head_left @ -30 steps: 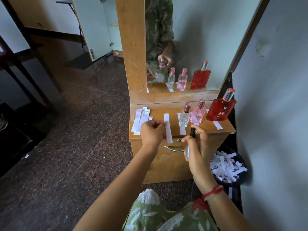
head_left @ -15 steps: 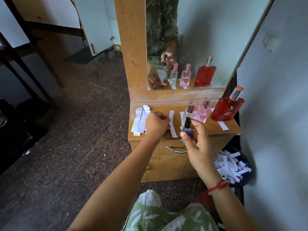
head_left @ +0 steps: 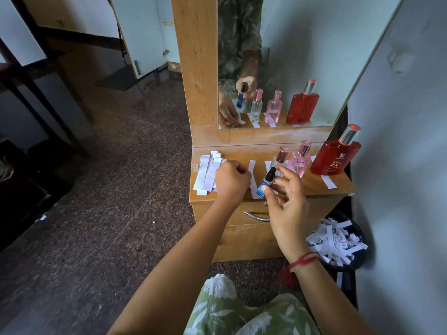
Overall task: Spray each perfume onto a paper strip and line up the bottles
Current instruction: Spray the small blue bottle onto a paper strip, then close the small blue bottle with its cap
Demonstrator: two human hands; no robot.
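Blue little bottle [head_left: 265,183] sits pinched in the right hand [head_left: 287,204] at mid-frame, beside the curled left hand [head_left: 232,181] holding a paper strip [head_left: 253,182] on the desk [head_left: 312,188], with the clear bottle [head_left: 280,158], pink bottle [head_left: 301,162] and red bottle [head_left: 335,157] lined behind.

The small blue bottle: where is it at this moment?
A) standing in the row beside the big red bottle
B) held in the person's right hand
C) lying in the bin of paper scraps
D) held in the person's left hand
B: the right hand pinches the small blue bottle, tilted, above the dresser top, while the left hand holds a paper strip.
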